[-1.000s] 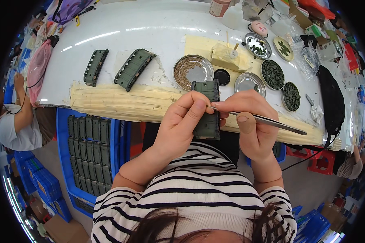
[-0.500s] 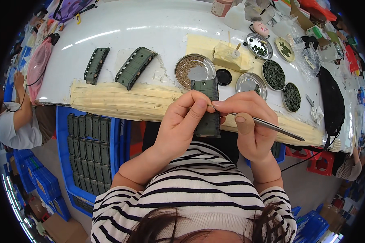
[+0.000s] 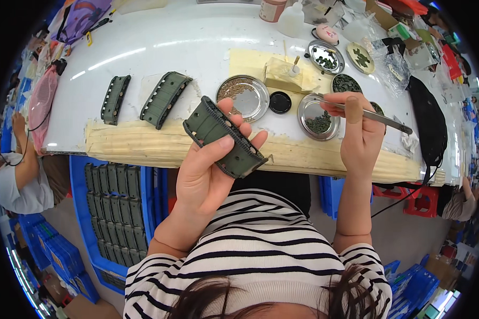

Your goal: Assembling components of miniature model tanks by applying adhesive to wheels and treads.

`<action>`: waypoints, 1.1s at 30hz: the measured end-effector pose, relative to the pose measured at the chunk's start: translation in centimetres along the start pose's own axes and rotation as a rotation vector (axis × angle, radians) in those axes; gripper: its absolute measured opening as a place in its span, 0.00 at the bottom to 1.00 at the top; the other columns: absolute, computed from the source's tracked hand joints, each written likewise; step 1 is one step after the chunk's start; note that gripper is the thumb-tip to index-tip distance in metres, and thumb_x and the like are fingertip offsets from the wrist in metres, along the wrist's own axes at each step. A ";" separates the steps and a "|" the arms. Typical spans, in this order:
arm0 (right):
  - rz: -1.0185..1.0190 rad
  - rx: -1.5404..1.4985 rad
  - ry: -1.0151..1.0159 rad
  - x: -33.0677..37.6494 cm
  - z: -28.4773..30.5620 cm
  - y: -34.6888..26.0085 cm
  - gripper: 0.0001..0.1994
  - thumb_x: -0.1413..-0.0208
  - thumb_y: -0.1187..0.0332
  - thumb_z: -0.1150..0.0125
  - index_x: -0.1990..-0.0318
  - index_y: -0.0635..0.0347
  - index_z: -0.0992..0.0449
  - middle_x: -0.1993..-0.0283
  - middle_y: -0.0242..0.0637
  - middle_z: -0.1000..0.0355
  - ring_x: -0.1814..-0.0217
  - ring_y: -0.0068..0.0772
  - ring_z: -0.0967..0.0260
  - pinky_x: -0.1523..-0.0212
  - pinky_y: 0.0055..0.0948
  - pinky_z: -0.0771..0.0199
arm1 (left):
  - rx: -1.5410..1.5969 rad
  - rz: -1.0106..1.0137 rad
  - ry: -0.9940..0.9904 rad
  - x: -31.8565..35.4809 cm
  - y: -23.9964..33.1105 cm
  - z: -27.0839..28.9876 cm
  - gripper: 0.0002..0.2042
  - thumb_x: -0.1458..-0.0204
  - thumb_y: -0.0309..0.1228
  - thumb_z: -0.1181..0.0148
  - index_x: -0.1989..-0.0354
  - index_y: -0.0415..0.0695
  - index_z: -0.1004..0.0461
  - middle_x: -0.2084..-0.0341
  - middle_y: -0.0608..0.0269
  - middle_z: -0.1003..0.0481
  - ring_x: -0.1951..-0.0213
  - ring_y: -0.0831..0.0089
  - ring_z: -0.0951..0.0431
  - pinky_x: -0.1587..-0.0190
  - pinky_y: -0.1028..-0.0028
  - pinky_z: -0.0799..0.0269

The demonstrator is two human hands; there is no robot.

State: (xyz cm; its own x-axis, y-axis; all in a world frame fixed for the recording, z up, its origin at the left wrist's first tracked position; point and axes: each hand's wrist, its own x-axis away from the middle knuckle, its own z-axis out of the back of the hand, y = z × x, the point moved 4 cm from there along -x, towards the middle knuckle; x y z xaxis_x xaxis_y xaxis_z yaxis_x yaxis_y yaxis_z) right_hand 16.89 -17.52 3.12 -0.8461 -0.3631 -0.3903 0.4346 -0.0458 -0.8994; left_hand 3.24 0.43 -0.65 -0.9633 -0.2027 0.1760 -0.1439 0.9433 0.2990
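Note:
My left hand (image 3: pixel 199 175) grips a dark green curved piece (image 3: pixel 210 127) with ridged black edges, holding it tilted above the table's front edge. The thumb rests on its face, and the other fingers come round behind it. In my right hand (image 3: pixel 363 141) is a pair of metal tweezers (image 3: pixel 393 124), the tip end over a round steel dish (image 3: pixel 306 109) of small dark green bits (image 3: pixel 318 124). Whether the tips hold a bit is too small to tell. Two similar green pieces, a narrow one (image 3: pixel 115 100) and a wider one (image 3: pixel 166 100), lie on the table at left.
Behind my hands are a steel dish (image 3: pixel 256 98) of brown bits, a black round lid (image 3: pixel 280 102) and a pale yellow block (image 3: pixel 290 75). More dishes stand at the right, near a black pouch (image 3: pixel 427 130). A blue crate (image 3: pixel 82 212) below left holds rows of green pieces. A person sits far left.
My hands have moved apart. The left has shifted left, tilting the green piece, and the right has carried the tweezers up and right to the dish of green bits.

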 end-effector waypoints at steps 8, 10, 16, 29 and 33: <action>0.021 0.137 -0.081 0.6 -1.8 0.8 0.11 0.39 0.71 0.49 0.65 0.66 0.21 0.71 0.36 0.27 0.67 0.27 0.33 0.63 0.24 0.33 | -0.101 -0.074 0.033 0.2 0.2 -0.2 0.19 0.44 0.23 0.52 0.43 0.47 0.41 0.54 0.48 0.28 0.49 0.61 0.28 0.41 0.58 0.35; 0.038 0.236 -0.119 0.1 -2.5 1.1 0.10 0.40 0.71 0.48 0.65 0.63 0.20 0.73 0.34 0.28 0.68 0.29 0.36 0.63 0.26 0.35 | -0.199 -0.076 0.045 0.5 0.7 0.1 0.19 0.43 0.26 0.52 0.43 0.49 0.43 0.53 0.49 0.29 0.50 0.65 0.28 0.46 0.61 0.31; 0.159 0.344 -0.106 -0.2 -3.3 1.4 0.08 0.43 0.70 0.44 0.65 0.60 0.19 0.73 0.32 0.27 0.66 0.32 0.37 0.63 0.29 0.37 | -0.238 -0.074 0.134 0.6 0.9 0.0 0.18 0.42 0.28 0.53 0.43 0.48 0.44 0.50 0.46 0.30 0.50 0.66 0.28 0.48 0.63 0.29; 0.174 0.416 -0.130 -0.2 -3.5 1.6 0.07 0.44 0.68 0.42 0.65 0.59 0.19 0.70 0.33 0.25 0.65 0.34 0.37 0.62 0.29 0.36 | -0.233 -0.105 0.159 0.4 0.9 0.2 0.18 0.41 0.26 0.51 0.43 0.47 0.42 0.47 0.46 0.32 0.49 0.64 0.26 0.50 0.66 0.25; 0.190 0.339 -0.092 -0.2 -3.2 0.9 0.07 0.43 0.70 0.43 0.65 0.60 0.19 0.69 0.32 0.24 0.65 0.32 0.36 0.61 0.29 0.36 | -0.223 -0.133 0.150 0.3 1.0 0.0 0.17 0.41 0.27 0.51 0.44 0.45 0.41 0.47 0.45 0.32 0.49 0.64 0.26 0.50 0.66 0.24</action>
State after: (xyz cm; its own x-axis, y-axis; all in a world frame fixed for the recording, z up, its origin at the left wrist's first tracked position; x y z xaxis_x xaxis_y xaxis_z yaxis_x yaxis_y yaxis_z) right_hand 16.47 -14.50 1.72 -0.7164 -0.4757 -0.5104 0.6709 -0.2687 -0.6912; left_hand 2.77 1.29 -0.35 -0.8926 -0.3733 0.2529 -0.1976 0.8280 0.5247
